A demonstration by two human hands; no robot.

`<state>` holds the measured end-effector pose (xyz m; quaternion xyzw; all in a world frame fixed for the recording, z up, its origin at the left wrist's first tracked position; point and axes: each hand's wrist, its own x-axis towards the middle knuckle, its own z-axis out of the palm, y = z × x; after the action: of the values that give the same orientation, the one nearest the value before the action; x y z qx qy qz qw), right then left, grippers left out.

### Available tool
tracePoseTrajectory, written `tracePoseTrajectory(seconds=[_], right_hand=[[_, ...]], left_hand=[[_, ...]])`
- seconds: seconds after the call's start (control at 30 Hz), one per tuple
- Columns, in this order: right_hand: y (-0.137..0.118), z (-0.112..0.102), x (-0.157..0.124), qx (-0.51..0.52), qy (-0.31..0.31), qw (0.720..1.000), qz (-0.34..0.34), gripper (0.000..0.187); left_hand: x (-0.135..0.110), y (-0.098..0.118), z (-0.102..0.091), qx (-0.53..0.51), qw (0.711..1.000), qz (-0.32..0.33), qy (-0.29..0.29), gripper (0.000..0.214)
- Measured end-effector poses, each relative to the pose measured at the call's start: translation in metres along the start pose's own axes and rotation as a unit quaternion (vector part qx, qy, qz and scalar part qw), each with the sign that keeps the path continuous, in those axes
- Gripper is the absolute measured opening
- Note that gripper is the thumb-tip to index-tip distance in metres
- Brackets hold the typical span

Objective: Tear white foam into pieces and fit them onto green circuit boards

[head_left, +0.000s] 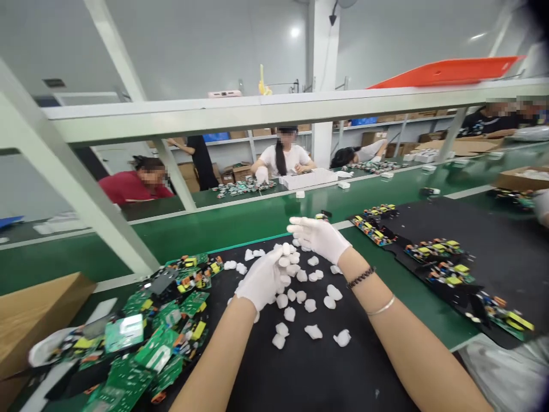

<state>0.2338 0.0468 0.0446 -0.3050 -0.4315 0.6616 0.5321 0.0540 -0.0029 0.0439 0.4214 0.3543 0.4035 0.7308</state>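
Many small white crumpled lumps (310, 305) lie scattered on a black mat (326, 377); their exact kind cannot be made out. My left hand (261, 279), in a white glove, is at the left side of the heap. Its fingers are curled in, and white lumps at the fingertips blend with the glove, so what it grips is unclear. Just beyond the lumps, my right hand (319, 237), also white-gloved, is held with its fingers stretched out to the left. Nothing shows in that hand.
Green circuit boards (150, 343) are heaped at left beside a cardboard box (43, 309). More boards (450, 269) line the right side. A green conveyor belt (240, 220) and a shelf frame (274, 111) cross ahead. Co-workers sit beyond, one in a white shirt (295, 157).
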Motion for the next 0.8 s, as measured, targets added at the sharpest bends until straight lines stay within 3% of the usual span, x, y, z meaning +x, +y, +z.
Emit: tracePoseTrajectory(seconds=[0.1,0.27,0.4,0.5,0.8], right_hand=[[0.013,0.015,-0.003,-0.102,-0.030,0.994,-0.015,0.029],[0.038,0.050,-0.011,-0.232,-0.108,0.964,-0.066,0.032],[0.056,0.070,-0.018,-0.376,-0.097,0.914,-0.120,0.050],[0.063,0.072,-0.020,-0.480,-0.065,0.862,-0.148,0.050],[0.061,0.061,-0.018,-0.570,-0.016,0.794,-0.212,0.033]], left_hand=[[-0.010,0.000,-0.017,0.023,1.000,-0.004,0.017,0.025],[-0.022,-0.002,-0.042,0.061,0.995,0.058,0.048,0.040],[-0.020,-0.003,-0.049,0.069,0.993,0.086,0.034,0.037],[-0.017,-0.007,-0.052,0.042,0.997,0.069,0.012,0.033],[-0.016,-0.001,-0.058,-0.063,0.997,-0.028,-0.035,0.028]])
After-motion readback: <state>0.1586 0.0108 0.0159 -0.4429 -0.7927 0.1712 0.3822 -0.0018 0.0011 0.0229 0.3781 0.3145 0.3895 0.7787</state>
